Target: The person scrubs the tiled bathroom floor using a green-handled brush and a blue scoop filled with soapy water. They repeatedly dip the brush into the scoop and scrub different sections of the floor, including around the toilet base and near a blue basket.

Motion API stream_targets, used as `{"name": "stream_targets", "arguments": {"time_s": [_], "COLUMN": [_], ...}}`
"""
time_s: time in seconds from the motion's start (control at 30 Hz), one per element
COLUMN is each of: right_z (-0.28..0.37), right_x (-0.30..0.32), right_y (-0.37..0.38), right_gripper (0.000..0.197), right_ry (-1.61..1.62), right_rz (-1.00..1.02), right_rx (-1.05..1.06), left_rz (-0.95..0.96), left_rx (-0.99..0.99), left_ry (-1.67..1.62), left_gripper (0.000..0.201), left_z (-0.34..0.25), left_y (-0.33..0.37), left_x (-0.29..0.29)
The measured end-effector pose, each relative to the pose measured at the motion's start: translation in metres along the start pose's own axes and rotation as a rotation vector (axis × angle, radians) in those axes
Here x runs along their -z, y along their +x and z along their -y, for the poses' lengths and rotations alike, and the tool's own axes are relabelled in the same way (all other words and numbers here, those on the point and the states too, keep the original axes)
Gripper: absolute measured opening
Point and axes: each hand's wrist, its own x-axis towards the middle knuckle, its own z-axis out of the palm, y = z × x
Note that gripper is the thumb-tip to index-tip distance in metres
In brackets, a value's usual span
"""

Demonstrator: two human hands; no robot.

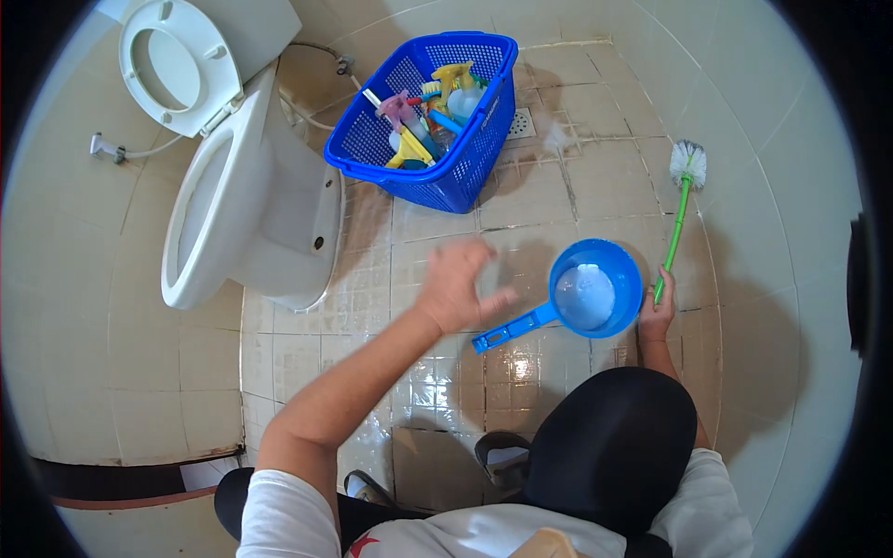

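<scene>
My right hand (657, 312) is closed round the lower end of a green-handled toilet brush (681, 228), its white bristle head pointing away near the right wall. My left hand (462, 286), slightly blurred, hovers over the floor with thumb and fingers apart and nothing in it. Between my hands a blue water dipper (603, 284) stands on the wet tiles, its handle directed toward the near left. Whitish liquid shows in its bottom. The dipper's handle end lies just in front of my left hand, apart from it.
A blue plastic basket (470, 186) holding spray bottles and brushes stands at the far middle. To the left is a white toilet (270, 200) with its lid raised. A floor drain (521, 124) lies behind the basket. My knee (614, 446) rises near the dipper.
</scene>
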Motion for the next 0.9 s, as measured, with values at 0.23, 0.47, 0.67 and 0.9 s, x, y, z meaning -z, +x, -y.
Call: {"name": "stream_targets", "arguments": {"time_s": [0.23,0.47,0.67,0.9], "right_z": [-0.005,-0.021,-0.018,-0.011], "right_x": [-0.001,-0.001,0.002,0.001], "right_y": [-0.002,0.0,-0.002,-0.003], "right_gripper": [0.044,0.044,0.044,0.042], "right_ry": [0.003,-0.058,0.015,0.008], "right_rz": [0.059,0.082,0.128,0.153], "right_rx": [-0.064,-0.081,-0.194,-0.11], "left_rz": [0.137,0.209,0.448,0.947], "left_rx": [0.243,0.254,0.118,0.51], "left_ry": [0.42,0.422,0.319,0.499], "left_gripper": [0.07,0.051,0.037,0.03], "left_z": [0.046,0.069,0.08,0.111], "left_y": [0.073,0.053,-0.078,-0.28], "left_x": [0.058,0.068,0.115,0.199]}}
